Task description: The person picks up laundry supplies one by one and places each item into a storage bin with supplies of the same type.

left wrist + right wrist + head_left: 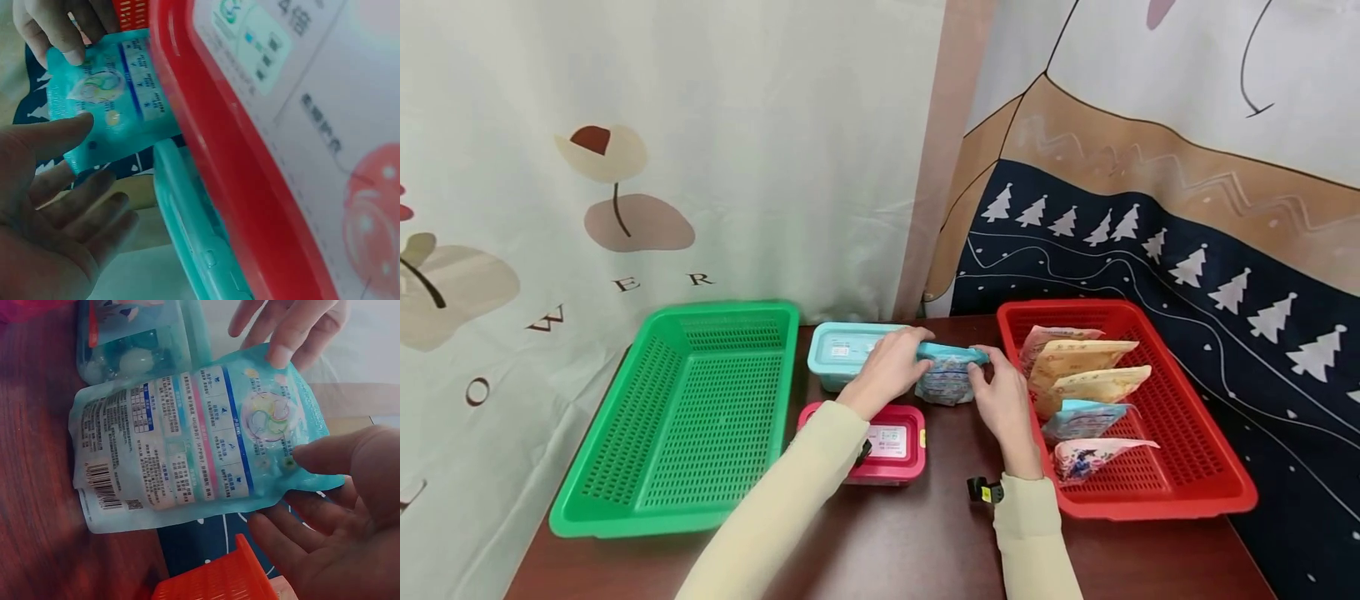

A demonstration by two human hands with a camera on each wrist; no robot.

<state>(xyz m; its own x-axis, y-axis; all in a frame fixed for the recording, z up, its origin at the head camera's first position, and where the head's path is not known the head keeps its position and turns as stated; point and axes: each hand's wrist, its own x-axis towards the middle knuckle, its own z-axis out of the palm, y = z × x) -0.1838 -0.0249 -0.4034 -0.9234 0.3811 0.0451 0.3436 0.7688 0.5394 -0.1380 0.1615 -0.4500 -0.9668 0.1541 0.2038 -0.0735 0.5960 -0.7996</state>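
A light-blue printed pouch stands on the brown table between both hands. My left hand pinches its top left corner, thumb in front. The right hand pinches the top right corner. In the right wrist view the pouch shows its printed back with a barcode. Just left of it sits a light-blue lidded box, partly behind my left hand. Nearer me lies a pink-red lidded box, partly covered by the left forearm; its red rim fills much of the left wrist view.
On the left stands a green basket with nothing visible in it. A red basket on the right holds several upright pouches, among them a yellow one and a blue one. Printed curtains hang behind the table.
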